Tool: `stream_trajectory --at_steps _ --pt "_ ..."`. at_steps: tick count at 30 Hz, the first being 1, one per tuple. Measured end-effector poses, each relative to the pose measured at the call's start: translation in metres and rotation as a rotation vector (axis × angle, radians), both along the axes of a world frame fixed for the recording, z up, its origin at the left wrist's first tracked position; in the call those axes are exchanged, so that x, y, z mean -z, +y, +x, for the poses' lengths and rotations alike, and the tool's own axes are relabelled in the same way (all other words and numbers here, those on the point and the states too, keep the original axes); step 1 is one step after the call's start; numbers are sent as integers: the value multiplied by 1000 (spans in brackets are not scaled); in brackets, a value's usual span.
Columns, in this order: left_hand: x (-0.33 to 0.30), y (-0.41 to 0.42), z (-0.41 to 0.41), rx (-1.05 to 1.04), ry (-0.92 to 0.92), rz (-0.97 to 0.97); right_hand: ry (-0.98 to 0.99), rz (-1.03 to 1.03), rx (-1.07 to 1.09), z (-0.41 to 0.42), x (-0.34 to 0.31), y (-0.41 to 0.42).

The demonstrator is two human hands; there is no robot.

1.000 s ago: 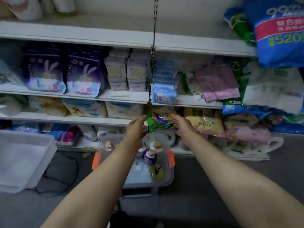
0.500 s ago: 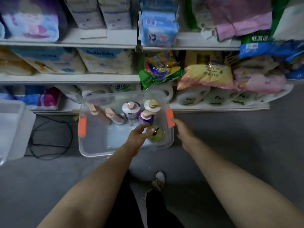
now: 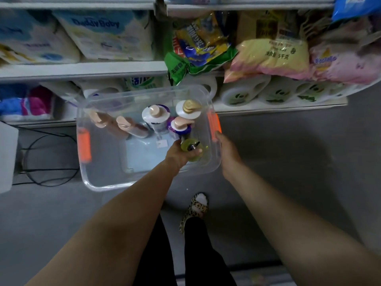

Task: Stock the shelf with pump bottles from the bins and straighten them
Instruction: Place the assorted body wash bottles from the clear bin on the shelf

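A clear plastic bin (image 3: 107, 182) with orange latches stands on the floor below the shelves. Inside it stand several pump bottles: two beige ones (image 3: 132, 126) leaning at the left, a white one (image 3: 155, 117), a white one with a tan pump (image 3: 188, 109) and a purple-labelled one (image 3: 179, 126). My left hand (image 3: 179, 153) reaches into the bin and grips a yellow-green bottle with a black pump (image 3: 191, 148). My right hand (image 3: 226, 151) rests on the bin's right wall by the orange latch (image 3: 214, 124), fingers straight.
Shelves (image 3: 82, 69) behind the bin hold diaper packs, snack bags and toilet-paper rolls (image 3: 276, 93). A white bin (image 3: 6, 157) and a black cable loop (image 3: 49, 159) lie at the left. My leopard-print slipper (image 3: 195, 209) stands on the grey floor just below the bin.
My view dropped from the shelves to the bin. My left hand went down into the bin and closed round the yellow-green bottle. My right hand came down to the bin's right side.
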State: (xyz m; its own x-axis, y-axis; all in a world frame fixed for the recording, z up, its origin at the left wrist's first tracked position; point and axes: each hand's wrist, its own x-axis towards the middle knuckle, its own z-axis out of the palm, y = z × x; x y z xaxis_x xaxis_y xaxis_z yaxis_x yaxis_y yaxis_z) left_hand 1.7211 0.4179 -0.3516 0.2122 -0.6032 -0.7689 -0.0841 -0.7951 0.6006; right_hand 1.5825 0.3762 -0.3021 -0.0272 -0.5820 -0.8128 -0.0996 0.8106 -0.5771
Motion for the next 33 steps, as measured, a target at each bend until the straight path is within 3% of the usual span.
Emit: stream_trajectory --at_steps 11,21,33 --pt "24 -11 -2 39 84 96 -49 45 72 -3 9 -4" --pt "42 -6 5 52 -32 70 -71 78 110 5 -7 -2" --pt "57 -7 0 78 -36 9 -9 79 93 4 0 -1"
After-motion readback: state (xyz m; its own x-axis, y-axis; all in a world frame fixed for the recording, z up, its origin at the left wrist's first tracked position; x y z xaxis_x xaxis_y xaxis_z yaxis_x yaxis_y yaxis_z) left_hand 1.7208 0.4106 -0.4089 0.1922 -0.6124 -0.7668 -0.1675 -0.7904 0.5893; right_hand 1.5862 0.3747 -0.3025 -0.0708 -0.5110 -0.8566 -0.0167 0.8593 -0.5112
